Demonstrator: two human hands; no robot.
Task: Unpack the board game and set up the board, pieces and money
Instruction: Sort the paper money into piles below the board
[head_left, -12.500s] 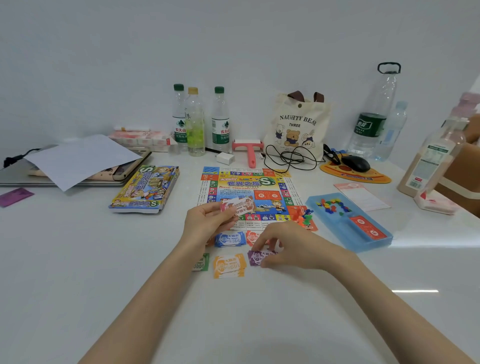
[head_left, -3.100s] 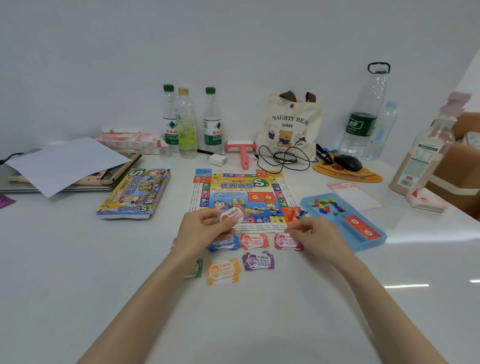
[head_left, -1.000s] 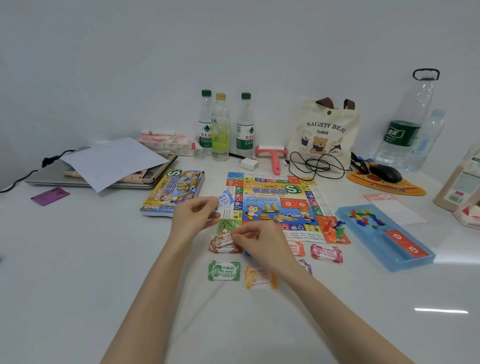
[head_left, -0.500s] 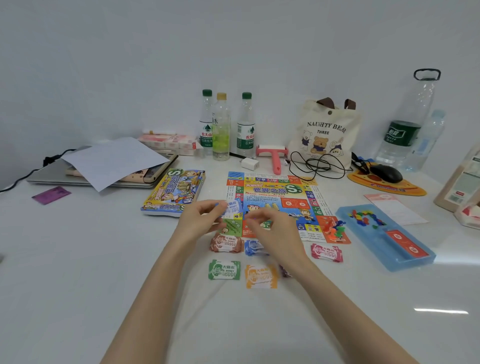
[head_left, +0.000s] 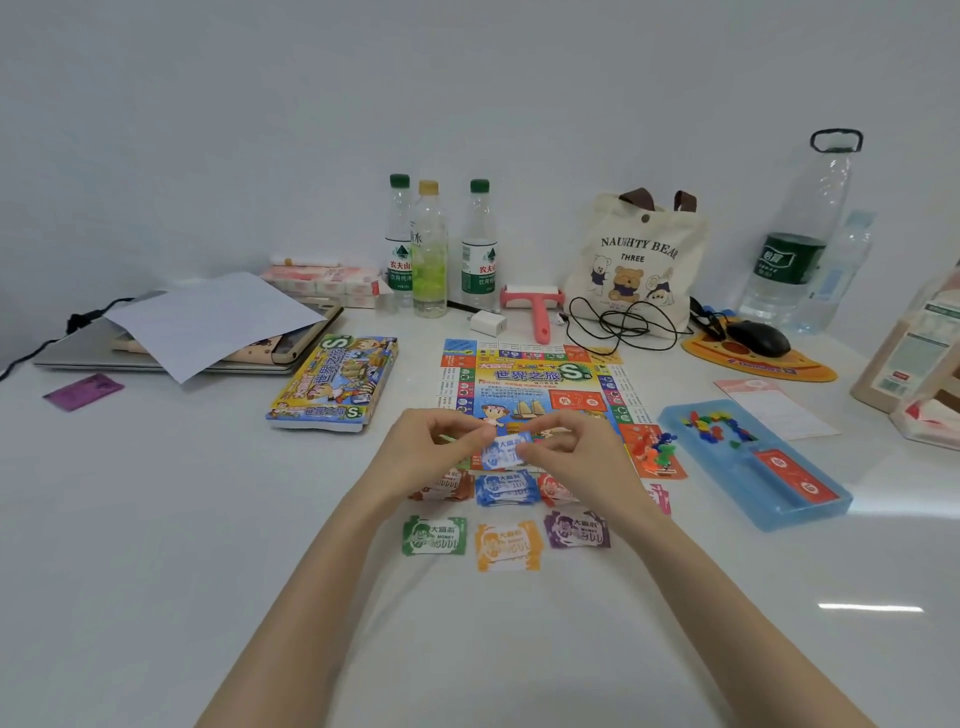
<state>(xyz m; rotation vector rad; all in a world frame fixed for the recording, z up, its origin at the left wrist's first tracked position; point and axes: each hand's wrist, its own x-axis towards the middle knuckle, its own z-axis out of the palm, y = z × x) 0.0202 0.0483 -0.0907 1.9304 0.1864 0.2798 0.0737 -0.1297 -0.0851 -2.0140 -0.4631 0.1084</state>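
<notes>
The game board (head_left: 535, 379) lies flat on the white table (head_left: 156, 519). Over the board's near edge, the left hand (head_left: 436, 452) and the right hand (head_left: 571, 457) both pinch one small blue money note (head_left: 501, 452), one hand at each end. Just in front of the board lie a brown pile (head_left: 441, 486) and a blue pile (head_left: 505, 488) of money. A bit farther from the board are a green pile (head_left: 435, 536), an orange pile (head_left: 508, 545) and a purple pile (head_left: 577, 530). A blue tray (head_left: 753, 467) holding tiny colored pieces (head_left: 714, 423) sits right of the board. The game box (head_left: 335, 384) lies left of the board.
</notes>
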